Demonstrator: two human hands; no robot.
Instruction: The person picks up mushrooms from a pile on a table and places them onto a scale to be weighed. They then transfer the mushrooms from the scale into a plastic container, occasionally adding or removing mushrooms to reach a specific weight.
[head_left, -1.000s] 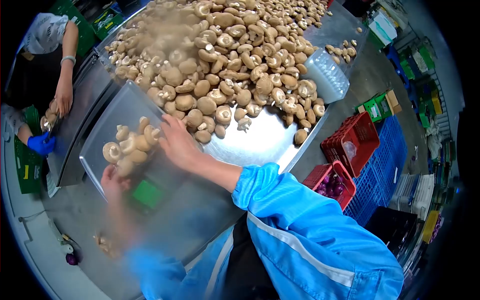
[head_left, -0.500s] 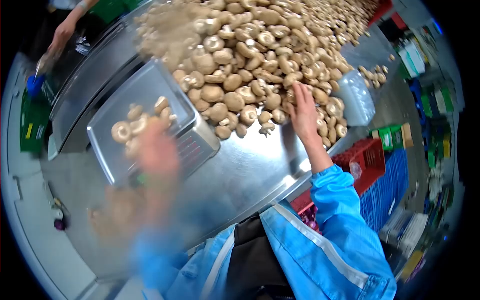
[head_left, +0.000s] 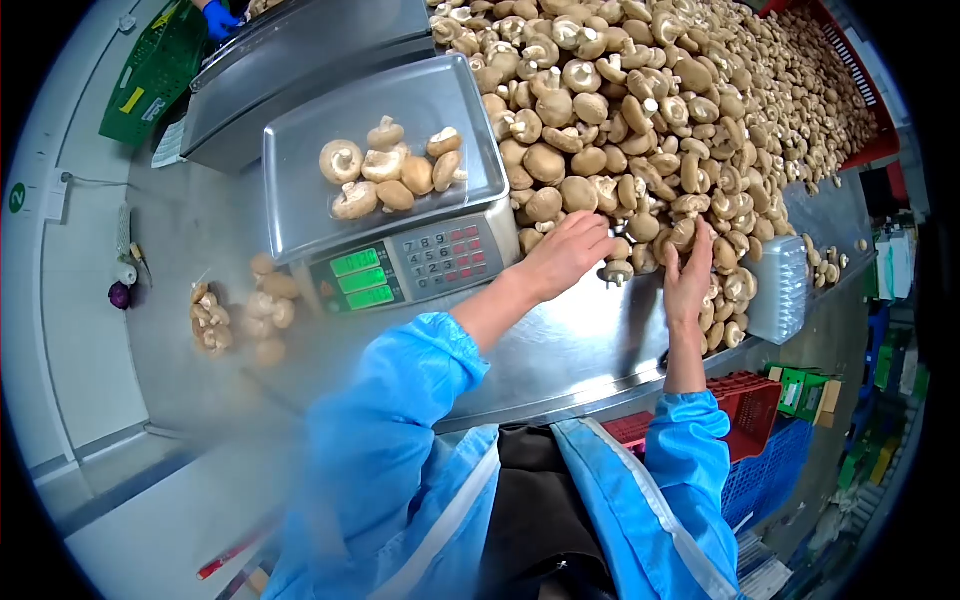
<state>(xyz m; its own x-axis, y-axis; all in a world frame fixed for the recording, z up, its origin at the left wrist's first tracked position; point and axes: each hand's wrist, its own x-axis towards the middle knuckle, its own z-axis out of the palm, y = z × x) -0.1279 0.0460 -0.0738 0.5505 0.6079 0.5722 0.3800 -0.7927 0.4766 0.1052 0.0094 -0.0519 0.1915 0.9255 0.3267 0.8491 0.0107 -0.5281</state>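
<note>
My left hand (head_left: 572,256) reaches to the near edge of a large heap of brown-capped mushrooms (head_left: 640,140). Its fingers are curled down against the heap, and whatever lies under them is hidden. Beside it, my right hand (head_left: 688,280) rests against the heap with thumb and fingers apart, touching mushroom caps. A small mushroom (head_left: 617,271) lies on the steel between the hands. To the left stands a digital scale (head_left: 440,255) with a lit green display (head_left: 362,277). Several mushrooms (head_left: 390,170) lie on its steel pan (head_left: 300,215).
Bagged mushrooms (head_left: 210,322) and a blurred group of mushrooms (head_left: 268,308) lie left of the scale. Clear plastic trays (head_left: 778,290) are stacked at right. Red (head_left: 750,415) and blue crates (head_left: 765,475) stand below the table edge. A blue-gloved hand (head_left: 218,18) shows at top left.
My left hand has swung from the scale pan to the heap beside my right hand. More mushrooms now lie on the pan. The view has shifted, showing the scale's display.
</note>
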